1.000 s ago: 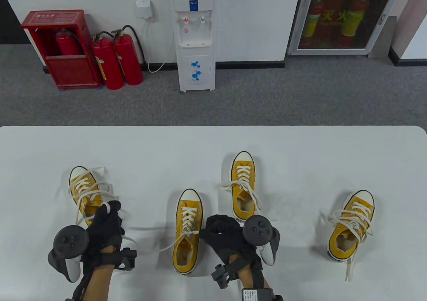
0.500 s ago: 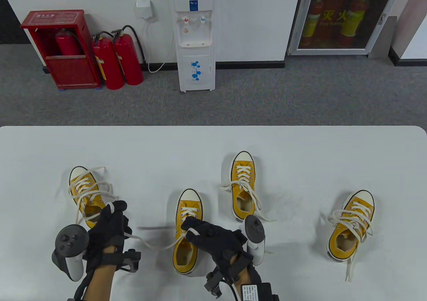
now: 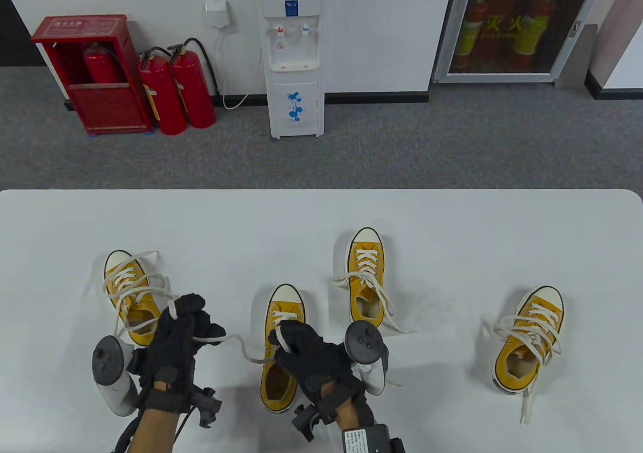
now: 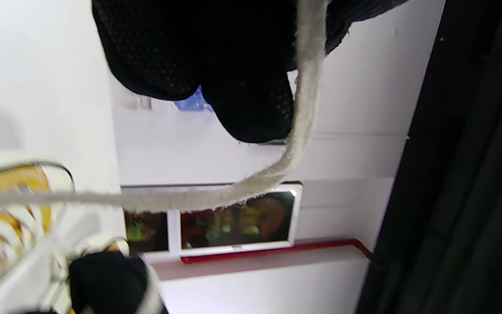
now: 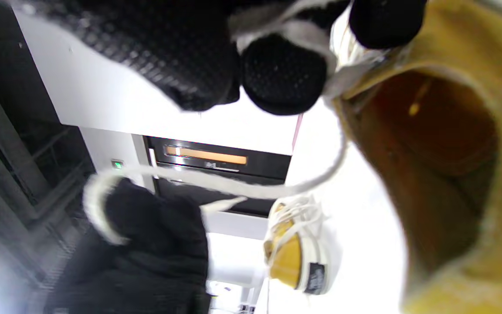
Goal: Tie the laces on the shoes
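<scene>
Yellow canvas shoe (image 3: 282, 352) with a white toe cap stands on the white table (image 3: 452, 222) between the two hands, its opening directly under the right hand (image 3: 311, 355). Its white lace (image 3: 240, 345) runs slack from the eyelets out to the left hand (image 3: 176, 342), whose curled fingers (image 4: 251, 104) grip it. The right hand's fingertips (image 5: 283, 74) pinch another strand at the tongue. A second yellow shoe (image 3: 131, 297) lies just beyond the left hand, laces loose. A third (image 3: 367, 279) sits just beyond the right hand, and a fourth (image 3: 528, 340) well to its right, both untied.
</scene>
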The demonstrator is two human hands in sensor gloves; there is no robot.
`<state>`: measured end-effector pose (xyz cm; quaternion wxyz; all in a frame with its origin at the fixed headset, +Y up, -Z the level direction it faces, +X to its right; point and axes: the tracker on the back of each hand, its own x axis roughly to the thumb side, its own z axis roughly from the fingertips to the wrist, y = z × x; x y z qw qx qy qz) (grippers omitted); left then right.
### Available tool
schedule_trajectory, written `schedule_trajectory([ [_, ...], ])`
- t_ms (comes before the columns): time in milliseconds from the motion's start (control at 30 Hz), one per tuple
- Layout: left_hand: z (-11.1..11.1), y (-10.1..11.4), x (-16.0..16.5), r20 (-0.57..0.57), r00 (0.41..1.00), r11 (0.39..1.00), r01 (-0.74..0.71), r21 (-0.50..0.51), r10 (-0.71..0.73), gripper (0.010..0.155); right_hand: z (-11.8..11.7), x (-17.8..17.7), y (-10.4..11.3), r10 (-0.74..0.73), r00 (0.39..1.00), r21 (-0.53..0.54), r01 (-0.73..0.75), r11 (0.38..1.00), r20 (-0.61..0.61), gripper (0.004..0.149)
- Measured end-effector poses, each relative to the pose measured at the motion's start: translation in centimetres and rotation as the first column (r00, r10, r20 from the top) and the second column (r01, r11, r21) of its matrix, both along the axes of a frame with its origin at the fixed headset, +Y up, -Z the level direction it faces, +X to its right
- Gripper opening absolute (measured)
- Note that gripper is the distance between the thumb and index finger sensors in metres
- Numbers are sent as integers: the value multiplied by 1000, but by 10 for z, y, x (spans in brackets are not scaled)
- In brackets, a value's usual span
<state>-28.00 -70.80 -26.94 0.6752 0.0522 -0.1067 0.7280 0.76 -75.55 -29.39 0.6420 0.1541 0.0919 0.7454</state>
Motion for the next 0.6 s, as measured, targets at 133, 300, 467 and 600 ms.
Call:
schedule_trajectory([
  [133,5,9,25,132,991,999,-31,45,24,48,0,-4,2,56,998,36,-57,998,25,54],
  [300,8,11,49,258,965,998,-53,35,42,50,1,-8,4,115,993,52,-116,992,11,57],
  [467,9,10,59,326,940,994,-107,7,99,52,5,-17,10,252,968,123,-250,960,1,57],
  [600,9,12,57,334,932,989,-146,-3,139,52,9,-25,12,328,944,173,-319,932,-21,53],
])
